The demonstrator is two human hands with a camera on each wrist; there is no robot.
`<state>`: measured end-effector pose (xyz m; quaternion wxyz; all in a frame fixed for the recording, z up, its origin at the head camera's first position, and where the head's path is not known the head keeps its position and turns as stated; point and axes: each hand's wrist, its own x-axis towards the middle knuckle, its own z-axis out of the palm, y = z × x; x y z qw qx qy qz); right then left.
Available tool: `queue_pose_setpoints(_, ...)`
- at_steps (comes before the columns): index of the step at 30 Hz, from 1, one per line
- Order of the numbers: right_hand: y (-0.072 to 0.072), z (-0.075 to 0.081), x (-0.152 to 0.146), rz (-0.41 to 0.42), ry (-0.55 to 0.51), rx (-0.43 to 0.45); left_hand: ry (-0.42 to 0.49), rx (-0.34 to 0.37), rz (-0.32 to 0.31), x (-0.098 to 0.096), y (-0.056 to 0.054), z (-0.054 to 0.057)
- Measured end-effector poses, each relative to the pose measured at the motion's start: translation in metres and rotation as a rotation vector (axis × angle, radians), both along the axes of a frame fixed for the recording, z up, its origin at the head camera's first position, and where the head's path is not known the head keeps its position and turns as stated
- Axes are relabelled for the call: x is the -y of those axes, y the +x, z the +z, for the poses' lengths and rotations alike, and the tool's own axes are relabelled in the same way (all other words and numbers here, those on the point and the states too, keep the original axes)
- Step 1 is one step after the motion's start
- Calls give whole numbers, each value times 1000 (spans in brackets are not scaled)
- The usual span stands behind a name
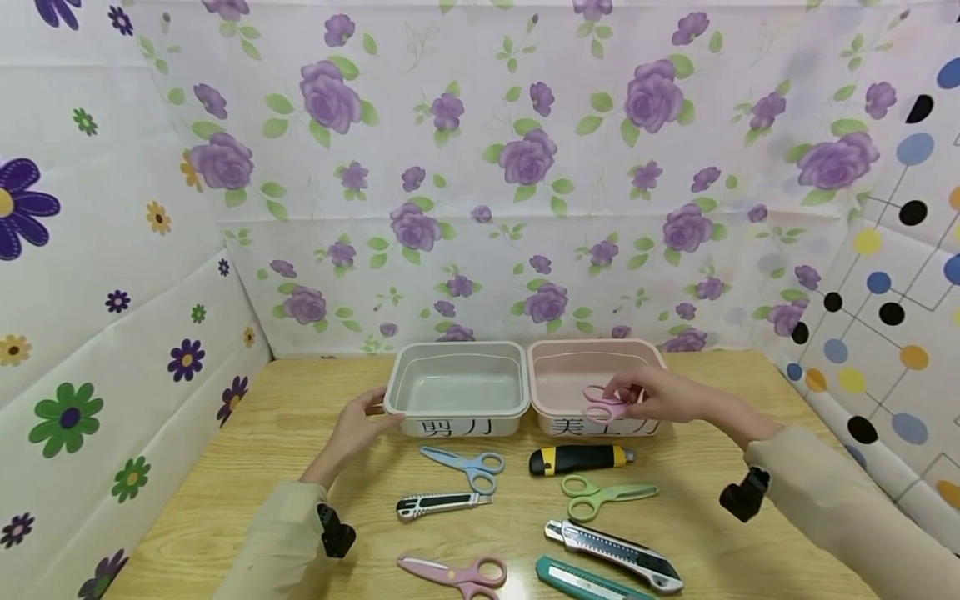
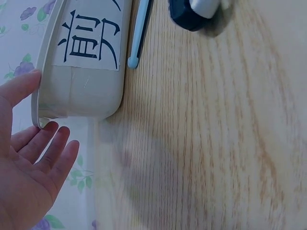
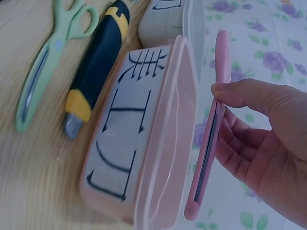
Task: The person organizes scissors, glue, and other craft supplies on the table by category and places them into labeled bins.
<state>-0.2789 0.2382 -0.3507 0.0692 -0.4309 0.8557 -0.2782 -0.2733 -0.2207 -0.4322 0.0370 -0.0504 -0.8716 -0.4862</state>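
My right hand (image 1: 663, 393) pinches a pair of pink scissors (image 1: 604, 405) above the front of the pink bin (image 1: 543, 392). In the right wrist view the thumb presses one side of the scissors (image 3: 207, 153), seen edge-on with the blades together. My left hand (image 1: 356, 429) touches the front left corner of the grey-white bin (image 1: 455, 346), its fingers and thumb spread loosely at the rim. The left wrist view shows this hand (image 2: 31, 165) beside the bin's labelled wall (image 2: 81, 91). A black characters label fronts each bin.
On the wooden table lie blue scissors (image 1: 468, 465), a silver-black utility knife (image 1: 442, 503), a yellow-black utility knife (image 1: 577, 459), green scissors (image 1: 606, 495), a large silver utility knife (image 1: 611, 552), a teal utility knife (image 1: 585, 581) and more pink scissors (image 1: 453, 573). Patterned cloth stands behind.
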Motion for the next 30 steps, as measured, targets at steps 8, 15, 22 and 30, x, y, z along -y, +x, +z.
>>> queue_pose_setpoints(8, -11, 0, 28, -21, 29, -96, 3, 1, 6, 0, 1, 0)
queue_pose_setpoints(15, -22, 1, 49, -44, 71, -73, 5, 2, 2, 0, 0, 0)
queue_pose_setpoints(22, -32, 2, 68, -17, 73, -22, 7, 8, -4, 0, 0, 0)
queue_pose_setpoints(30, -43, 2, 95, -5, 49, -8, -2, 8, -3, -1, 1, 2)
